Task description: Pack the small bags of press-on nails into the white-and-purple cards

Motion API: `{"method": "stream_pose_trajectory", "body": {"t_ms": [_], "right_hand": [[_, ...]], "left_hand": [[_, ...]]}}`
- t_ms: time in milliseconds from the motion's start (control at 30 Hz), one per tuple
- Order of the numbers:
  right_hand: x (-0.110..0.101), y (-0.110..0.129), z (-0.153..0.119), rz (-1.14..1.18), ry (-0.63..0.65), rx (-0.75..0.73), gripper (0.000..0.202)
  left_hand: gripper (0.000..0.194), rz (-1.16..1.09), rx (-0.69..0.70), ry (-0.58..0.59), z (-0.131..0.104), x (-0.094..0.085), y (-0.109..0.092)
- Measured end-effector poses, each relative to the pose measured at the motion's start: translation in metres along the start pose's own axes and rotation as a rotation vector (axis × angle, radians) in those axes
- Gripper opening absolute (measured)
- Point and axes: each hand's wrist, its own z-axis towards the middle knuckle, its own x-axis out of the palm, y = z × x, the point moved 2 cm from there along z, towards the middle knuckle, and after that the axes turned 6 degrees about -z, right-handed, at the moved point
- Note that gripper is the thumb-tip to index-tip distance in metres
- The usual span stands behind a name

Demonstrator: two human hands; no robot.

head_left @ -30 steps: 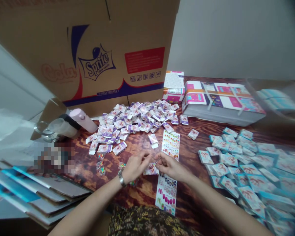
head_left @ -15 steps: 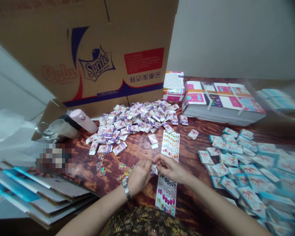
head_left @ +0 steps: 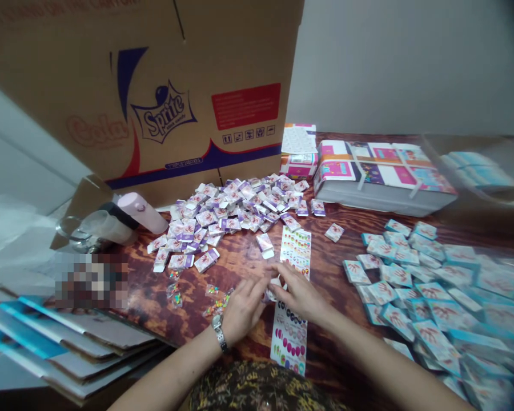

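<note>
My left hand (head_left: 245,303), with a watch at the wrist, and my right hand (head_left: 293,291) meet over the table. Between their closed fingers is a small white and purple box (head_left: 273,290), mostly hidden by the fingers. Beneath them lies a long sheet of coloured nail designs (head_left: 289,342). Small bags of colourful candy (head_left: 217,302) rest beside my left hand. A single purple and white box (head_left: 264,245) with its flap out lies just beyond the hands, in front of a heap of similar boxes (head_left: 229,208).
A large carton (head_left: 171,114) stands behind the heap. Blue and white boxes (head_left: 432,302) spread across the right. Strapped printed packs (head_left: 381,174) sit at the back right. A pink bottle (head_left: 141,211) and clear cup (head_left: 109,225) stand left, above stacked cardboard (head_left: 77,342).
My fingers have closed further over the small box, and my right hand has shifted slightly. The whole view has moved a little.
</note>
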Motion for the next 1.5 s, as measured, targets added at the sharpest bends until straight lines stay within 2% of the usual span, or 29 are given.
{"method": "stream_pose_trajectory", "body": {"t_ms": [100, 233, 433, 500, 667, 800, 867, 1033, 1200, 1367, 1500], "right_hand": [[0.001, -0.002, 0.0, 0.047, 0.037, 0.043, 0.025], [0.008, -0.002, -0.003, 0.012, -0.044, 0.071, 0.022], [0.021, -0.006, -0.009, -0.153, -0.174, -0.11, 0.02], [0.018, -0.007, -0.01, -0.109, -0.184, -0.099, 0.018], [-0.001, 0.0, -0.014, 0.104, -0.106, -0.098, 0.016], [0.0, 0.004, -0.019, 0.12, -0.125, -0.101, 0.015], [0.007, 0.004, -0.019, 0.157, -0.159, -0.055, 0.016], [0.019, 0.008, -0.019, 0.322, -0.276, 0.174, 0.023], [0.018, 0.016, -0.019, 0.316, -0.296, 0.133, 0.017], [0.025, 0.014, -0.016, 0.466, -0.329, 0.227, 0.016], [0.026, 0.014, -0.013, 0.366, -0.365, 0.252, 0.012]], "left_hand": [[0.047, -0.048, -0.002, 0.011, 0.003, 0.0, -0.003], [0.037, -0.092, -0.051, 0.01, 0.006, 0.0, -0.002], [0.037, -0.119, -0.079, -0.008, 0.004, 0.003, 0.002], [0.033, -0.124, -0.076, -0.003, 0.004, 0.004, 0.001], [0.027, -0.107, -0.096, -0.035, 0.006, 0.001, 0.0], [0.024, -0.119, -0.087, -0.06, 0.008, 0.001, -0.001], [0.027, -0.133, -0.062, -0.087, 0.008, 0.002, -0.002], [0.038, -0.06, 0.001, -0.119, 0.004, 0.005, 0.001], [0.045, 0.049, -0.009, -0.154, 0.003, 0.005, 0.003], [0.044, 0.077, -0.04, -0.17, 0.004, 0.006, 0.0], [0.045, 0.105, -0.063, -0.209, 0.002, 0.008, 0.001]]}}
